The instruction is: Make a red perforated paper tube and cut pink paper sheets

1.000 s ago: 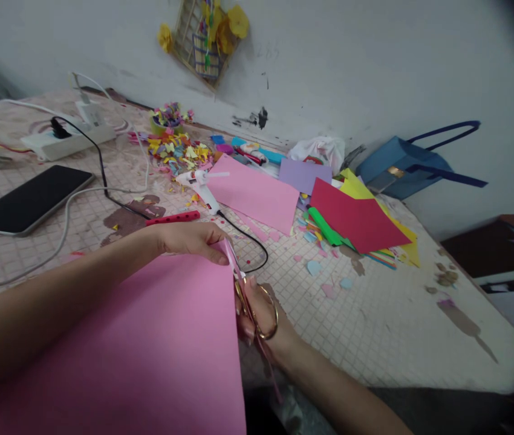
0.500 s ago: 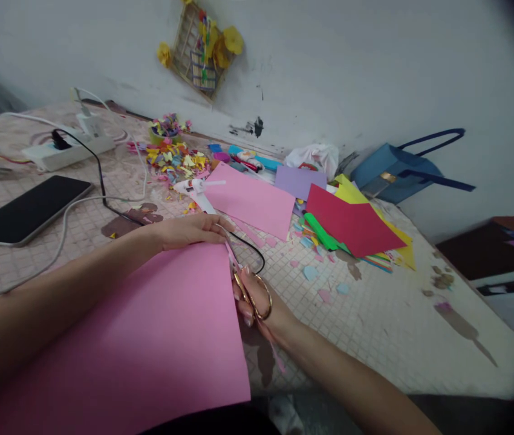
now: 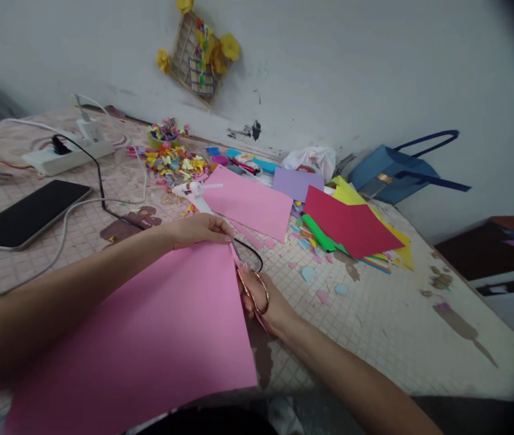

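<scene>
My left hand (image 3: 205,230) pinches the far corner of a large pink paper sheet (image 3: 161,338), whose near end hangs toward me at the table's front edge. In my right hand (image 3: 266,302) is a pair of scissors (image 3: 253,291) with gold handles, my fingers through the loops. The scissors lie along the sheet's right edge, where a narrow pink strip (image 3: 235,256) stands apart from it. Their blades are mostly hidden by the paper and my fingers.
Beyond my hands lie another pink sheet (image 3: 257,202), a white glue gun (image 3: 191,188), red paper (image 3: 352,220) and a pile of paper bits (image 3: 178,162). At left are a tablet (image 3: 30,212), cables and a power strip (image 3: 69,156). A blue bag (image 3: 390,172) stands back right.
The pink sheet has shifted slightly right, and its near edge has lifted and curved. My left fingers have curled more closely onto the corner. The strip's loose tail below my right hand shows less.
</scene>
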A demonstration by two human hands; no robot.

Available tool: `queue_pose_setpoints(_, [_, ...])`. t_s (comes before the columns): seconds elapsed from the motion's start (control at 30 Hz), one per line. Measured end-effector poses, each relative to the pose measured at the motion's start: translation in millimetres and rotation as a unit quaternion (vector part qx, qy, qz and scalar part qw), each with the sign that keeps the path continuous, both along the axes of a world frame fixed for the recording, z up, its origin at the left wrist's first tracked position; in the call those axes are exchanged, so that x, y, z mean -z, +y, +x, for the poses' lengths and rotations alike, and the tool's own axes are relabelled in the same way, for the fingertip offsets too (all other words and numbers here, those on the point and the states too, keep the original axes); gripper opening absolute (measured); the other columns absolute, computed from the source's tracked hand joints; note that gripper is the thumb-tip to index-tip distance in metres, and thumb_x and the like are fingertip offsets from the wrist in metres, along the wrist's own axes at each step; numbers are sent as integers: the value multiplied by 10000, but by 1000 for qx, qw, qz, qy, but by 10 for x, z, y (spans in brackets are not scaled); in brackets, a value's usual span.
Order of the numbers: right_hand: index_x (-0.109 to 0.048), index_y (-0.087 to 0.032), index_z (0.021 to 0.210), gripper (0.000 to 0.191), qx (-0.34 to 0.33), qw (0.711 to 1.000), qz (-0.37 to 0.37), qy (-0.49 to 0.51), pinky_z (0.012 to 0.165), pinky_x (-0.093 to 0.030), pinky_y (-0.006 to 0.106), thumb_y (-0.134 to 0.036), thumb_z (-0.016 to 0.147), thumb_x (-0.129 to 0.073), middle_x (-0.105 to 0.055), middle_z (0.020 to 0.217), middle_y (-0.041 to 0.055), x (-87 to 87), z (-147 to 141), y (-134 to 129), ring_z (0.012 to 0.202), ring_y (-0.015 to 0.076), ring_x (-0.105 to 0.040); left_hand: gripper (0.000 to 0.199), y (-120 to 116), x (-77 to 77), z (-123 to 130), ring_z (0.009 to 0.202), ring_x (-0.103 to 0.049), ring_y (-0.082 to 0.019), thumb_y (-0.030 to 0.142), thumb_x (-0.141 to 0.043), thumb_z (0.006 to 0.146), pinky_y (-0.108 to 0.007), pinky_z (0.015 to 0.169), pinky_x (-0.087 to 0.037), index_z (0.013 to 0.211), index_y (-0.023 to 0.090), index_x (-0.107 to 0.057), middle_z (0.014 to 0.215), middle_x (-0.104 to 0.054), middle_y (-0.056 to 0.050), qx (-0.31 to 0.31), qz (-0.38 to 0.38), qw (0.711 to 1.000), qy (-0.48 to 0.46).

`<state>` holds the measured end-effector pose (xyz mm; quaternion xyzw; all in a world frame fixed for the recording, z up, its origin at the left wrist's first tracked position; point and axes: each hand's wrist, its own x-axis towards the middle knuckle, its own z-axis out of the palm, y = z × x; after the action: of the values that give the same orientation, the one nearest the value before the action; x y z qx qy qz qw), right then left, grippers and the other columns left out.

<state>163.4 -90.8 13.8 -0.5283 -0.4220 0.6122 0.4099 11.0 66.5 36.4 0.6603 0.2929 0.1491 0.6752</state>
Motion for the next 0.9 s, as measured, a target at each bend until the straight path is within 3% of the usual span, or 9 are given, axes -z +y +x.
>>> queue_pose_setpoints(0.37, [-466,-179,538,560,21,998,1,67,405,-204,229,-675,777,-570,-418,427,-60,7,28,-21,374,64,-318,241,24,65,-45,696,-561,-96,321,-759,670,-218,698,-449,815,165,-646,741,-624,26,-14,29,999,-34])
queue_pose_setpoints(0.6, [-470,-185,618,404,24,999,31,23,408,-172,223,-488,761,-696,-390,440,-92,65,66,-11,393,56,-285,265,-31,-20,-27,807,-568,-137,403,-715,711,-232,749,-444,845,177,-684,835,-655,-9,0,94,996,-7])
queue_pose_setpoints(0.8, [-477,-181,614,402,21,999,44,0,407,-165,225,-486,776,-684,-384,435,-94,24,49,-13,390,54,-279,297,-140,-81,73,573,-431,-100,455,-722,693,-214,526,-306,705,162,-676,592,-531,40,-18,151,988,32])
queue_pose_setpoints(0.9, [-476,-181,604,435,21,999,47,-16,398,-157,223,-525,748,-699,-391,427,-92,-10,36,-18,385,52,-283,330,-186,-110,123,528,-380,-91,455,-748,647,-224,502,-264,600,154,-623,522,-467,53,-36,162,986,37])
